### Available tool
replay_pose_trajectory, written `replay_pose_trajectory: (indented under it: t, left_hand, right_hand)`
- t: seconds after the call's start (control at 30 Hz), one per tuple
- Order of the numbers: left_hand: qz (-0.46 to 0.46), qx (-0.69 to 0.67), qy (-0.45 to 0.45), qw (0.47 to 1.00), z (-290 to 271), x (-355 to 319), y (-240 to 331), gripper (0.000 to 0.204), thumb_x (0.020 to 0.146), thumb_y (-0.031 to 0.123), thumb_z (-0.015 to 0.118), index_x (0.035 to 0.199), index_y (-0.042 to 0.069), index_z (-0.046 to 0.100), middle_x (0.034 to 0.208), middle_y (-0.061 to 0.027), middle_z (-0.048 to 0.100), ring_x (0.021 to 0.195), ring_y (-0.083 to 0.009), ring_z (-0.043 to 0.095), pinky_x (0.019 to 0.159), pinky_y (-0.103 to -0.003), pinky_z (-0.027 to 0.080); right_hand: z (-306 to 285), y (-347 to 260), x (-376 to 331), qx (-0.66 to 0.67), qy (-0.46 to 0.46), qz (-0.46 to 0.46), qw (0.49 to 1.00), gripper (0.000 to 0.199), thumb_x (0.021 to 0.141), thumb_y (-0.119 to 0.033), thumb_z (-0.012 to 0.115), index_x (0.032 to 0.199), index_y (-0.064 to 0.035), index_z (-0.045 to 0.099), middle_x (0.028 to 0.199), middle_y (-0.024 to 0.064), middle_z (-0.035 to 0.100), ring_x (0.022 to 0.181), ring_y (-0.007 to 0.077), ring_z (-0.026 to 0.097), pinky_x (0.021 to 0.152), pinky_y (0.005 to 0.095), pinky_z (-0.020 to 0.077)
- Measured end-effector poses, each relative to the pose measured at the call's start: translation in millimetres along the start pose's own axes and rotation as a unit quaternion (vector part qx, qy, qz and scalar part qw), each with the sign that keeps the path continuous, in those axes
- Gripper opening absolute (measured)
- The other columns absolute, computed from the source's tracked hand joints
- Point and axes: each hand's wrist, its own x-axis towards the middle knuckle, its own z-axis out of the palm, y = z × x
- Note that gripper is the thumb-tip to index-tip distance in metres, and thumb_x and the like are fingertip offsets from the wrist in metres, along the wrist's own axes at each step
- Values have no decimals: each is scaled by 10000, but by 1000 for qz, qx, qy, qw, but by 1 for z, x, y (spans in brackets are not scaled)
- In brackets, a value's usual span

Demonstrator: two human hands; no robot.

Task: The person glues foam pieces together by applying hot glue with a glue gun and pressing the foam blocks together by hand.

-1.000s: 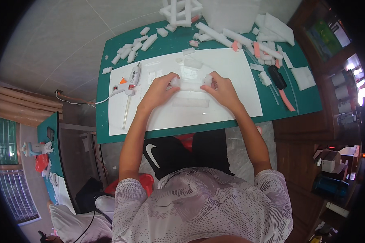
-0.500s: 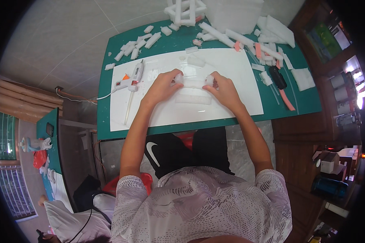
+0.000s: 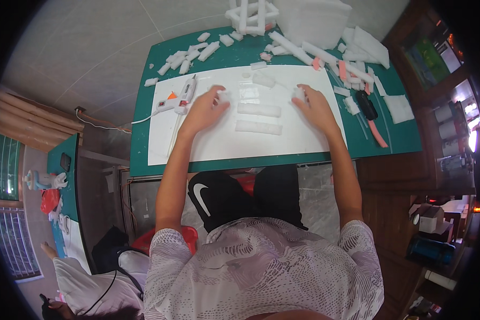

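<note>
My left hand (image 3: 206, 111) is curled around a small white foam piece (image 3: 225, 97) over the white board (image 3: 208, 146). Some way to its right, my right hand (image 3: 316, 109) pinches another small foam piece (image 3: 299, 96) between thumb and fingers. Between the hands lie two white foam strips, an upper strip (image 3: 259, 110) and a lower strip (image 3: 258, 127), roughly parallel and apart. Farther back on the board rests a shorter foam piece (image 3: 263, 80). A white glue gun (image 3: 186, 96) lies on its side just left of my left hand.
Small foam blocks (image 3: 178, 57) are scattered at the back left of the green table (image 3: 282, 160). An open foam frame (image 3: 252, 16) and a large foam block (image 3: 314, 24) stand behind. A black-handled tool (image 3: 366, 105) lies right. Another person (image 3: 93, 282) is at lower left.
My hands have moved apart, each carrying its foam piece away from the ends of the upper strip, which stays on the board. The whole view has shifted slightly.
</note>
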Motion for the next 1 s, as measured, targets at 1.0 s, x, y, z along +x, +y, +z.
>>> replay_pose_trajectory:
  t: [1.0]
  left_hand:
    - [137, 188, 85, 969, -82, -23, -126, 583, 755, -123, 531, 1304, 61, 593, 1294, -199, 611, 1197, -398, 568, 1006, -460, 464]
  right_hand:
    - [12, -79, 27, -42, 111, -250, 961, 341, 923, -110, 687, 1256, -49, 646, 1242, 123, 628, 1199, 300, 573, 1003, 372, 492]
